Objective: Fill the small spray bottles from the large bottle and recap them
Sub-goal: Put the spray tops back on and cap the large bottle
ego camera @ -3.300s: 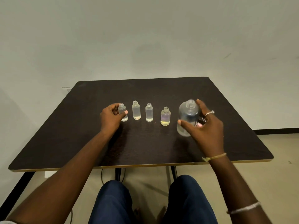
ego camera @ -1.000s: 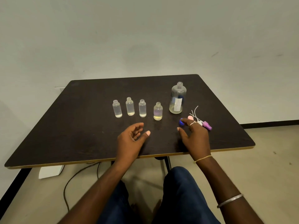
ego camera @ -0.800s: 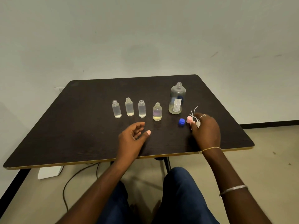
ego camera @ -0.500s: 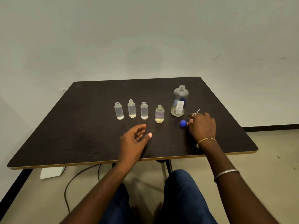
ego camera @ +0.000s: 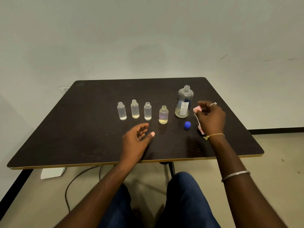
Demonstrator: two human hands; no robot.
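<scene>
Now that our right hand (ego camera: pixel 211 118) has come up off the table (ego camera: pixel 92 129), it's pinched shut on a pink spray cap (ego camera: pixel 196 110), with the thin white tube dangling below it. Half a second back that hand was flat down among the caps, so we'd say the pick-up just happened. It's a bit blurry there, so we can't tell if a second pink bit lower down near the wrist is another cap on the table or part of the same one.

Our left hand (ego camera: pixel 137 140) hasn't really budged: it hovers over the table in front of the bottles, fingers loosely curled and apart, holding nothing.

Out from there, the blue cap (ego camera: pixel 187 125) sits alone on the table just beside the right hand, in front of the large bottle (ego camera: pixel 184 102). That one stands upright and open, with only a little liquid left at the bottom. To its left, the four small bottles (ego camera: pixel 147 111) stand in a row, all uncapped, each with some liquid in the base; the nearest one (ego camera: pixel 163 115) looks yellowish.

So the pouring looks done and we're onto recapping, probably starting with whichever small bottle the left hand steadies. That tube has to be threaded down the narrow neck first, which is the fiddly part.
</scene>
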